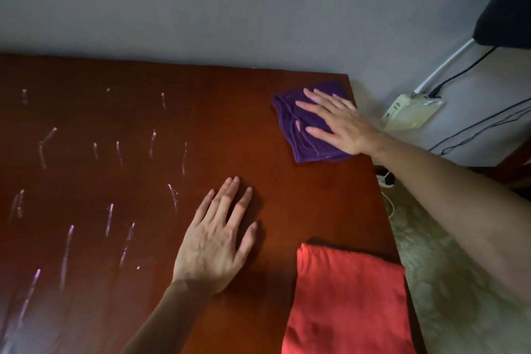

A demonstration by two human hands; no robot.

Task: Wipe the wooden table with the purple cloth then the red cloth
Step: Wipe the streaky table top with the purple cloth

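Observation:
A dark reddish wooden table [120, 112] fills the left and middle of the view, with several pale streaks across its left half. The folded purple cloth [290, 121] lies near the table's far right corner. My right hand [336, 121] lies flat on top of it, fingers spread and pointing left. My left hand [218, 238] rests palm down on the bare wood near the middle, fingers apart, holding nothing. The folded red cloth [347, 302] lies at the near right edge of the table, untouched.
A grey wall runs behind the table. To the right, a cream power strip [408, 112] with black cables hangs by the wall, and a patterned floor [459, 282] lies below. A dark object [505, 8] sits at the top right.

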